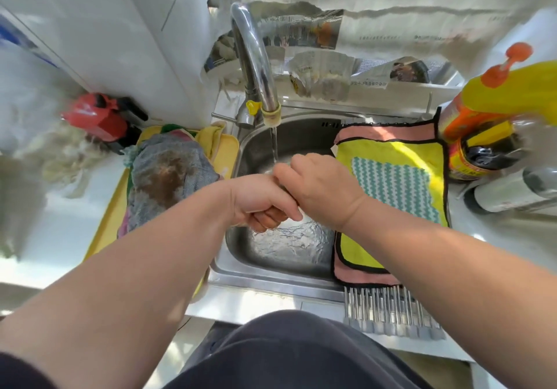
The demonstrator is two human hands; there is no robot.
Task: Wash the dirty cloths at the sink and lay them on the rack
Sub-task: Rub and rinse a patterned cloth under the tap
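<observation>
Over the steel sink (271, 263), my left hand (259, 201) and my right hand (319, 186) meet under the running water (273, 144) from the tap (256, 66). Both have curled fingers and squeeze a small pale cloth (279, 177); only a sliver of it shows between them. A grey cloth (168, 174) with a brown stain lies on top of other cloths on a yellow tray (226, 147) left of the sink. On the metal rack (391, 310) across the sink's right side lie a pink cloth (361, 277), a yellow cloth (391, 153) and a teal-and-white one (391, 183), stacked.
A yellow soap bottle with an orange pump (497, 93), a dark jar (482, 156) and a metal cylinder (512, 192) stand right of the rack. A red and black object (96, 117) sits behind the tray. Newspaper (301, 30) covers the wall behind the tap.
</observation>
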